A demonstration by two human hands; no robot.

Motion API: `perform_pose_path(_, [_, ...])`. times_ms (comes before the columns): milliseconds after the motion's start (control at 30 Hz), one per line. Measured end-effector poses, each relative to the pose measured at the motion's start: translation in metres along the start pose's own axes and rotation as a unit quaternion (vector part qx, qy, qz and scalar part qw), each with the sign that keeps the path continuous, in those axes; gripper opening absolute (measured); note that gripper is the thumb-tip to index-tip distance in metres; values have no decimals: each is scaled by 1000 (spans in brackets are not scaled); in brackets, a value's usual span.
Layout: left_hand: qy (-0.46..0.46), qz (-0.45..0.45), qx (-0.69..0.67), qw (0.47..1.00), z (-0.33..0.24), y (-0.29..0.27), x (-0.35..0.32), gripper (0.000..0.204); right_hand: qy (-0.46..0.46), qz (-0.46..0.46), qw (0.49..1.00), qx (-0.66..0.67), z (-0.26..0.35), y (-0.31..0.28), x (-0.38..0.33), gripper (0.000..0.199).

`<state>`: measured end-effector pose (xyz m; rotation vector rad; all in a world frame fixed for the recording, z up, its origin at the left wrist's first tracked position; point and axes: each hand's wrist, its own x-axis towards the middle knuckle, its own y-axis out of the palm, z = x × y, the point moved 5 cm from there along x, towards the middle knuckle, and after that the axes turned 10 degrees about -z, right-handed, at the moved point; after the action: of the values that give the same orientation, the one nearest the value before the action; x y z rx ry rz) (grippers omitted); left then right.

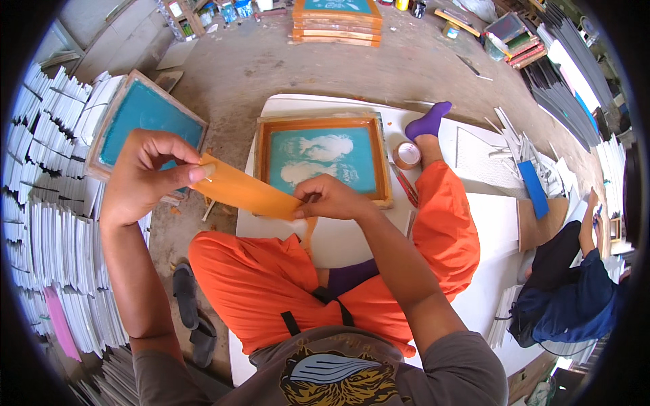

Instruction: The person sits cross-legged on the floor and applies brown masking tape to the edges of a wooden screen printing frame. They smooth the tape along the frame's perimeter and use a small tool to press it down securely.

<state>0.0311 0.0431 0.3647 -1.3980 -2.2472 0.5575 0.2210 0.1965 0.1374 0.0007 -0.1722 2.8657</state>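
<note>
Between my two hands a strip of orange-brown tape (pixel 247 189) is stretched out, sloping down to the right. My left hand (pixel 152 172) pinches its upper end between thumb and fingers. At the lower end my right hand (pixel 332 198) is closed on the tape, and a narrow piece dangles below it over my leg. Just beyond the tape lies a wooden-framed printing screen (pixel 380 162) with teal mesh and two pale patches. Its frame edges are covered in brown. A roll of tape (pixel 406 155) rests against the screen's right side, with a red-handled cutter (pixel 405 184) beside it.
White board (pixel 433 264) lies under me and the screen. Another teal screen (pixel 149 115) leans on tall paper stacks (pixel 51 223) at left. More screens (pixel 336 34) are piled at the back. Sandals (pixel 189 304) lie at left; another person (pixel 569 298) sits at right near paper scraps (pixel 535 155).
</note>
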Motion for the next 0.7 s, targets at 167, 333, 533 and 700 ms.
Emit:
perform_pose_path(167, [-51,-61,-110,991,15,-10,5,12,37,-28,995,-84,-39,-40,-38,16])
perform_pose_path(333, [-32,-114,-119,986,29,-19,11,11,99,-37,991,-80,-72,-66,-73,20])
perform_pose_path(533, [-53,-138,-125,981,63,-17,18,7,153,-150,970,116,-88,-86,-106,13])
perform_pose_path(700, [-107,-138,-115,978,120,2,20,11,161,-302,931,125,-116,-135,-135,16])
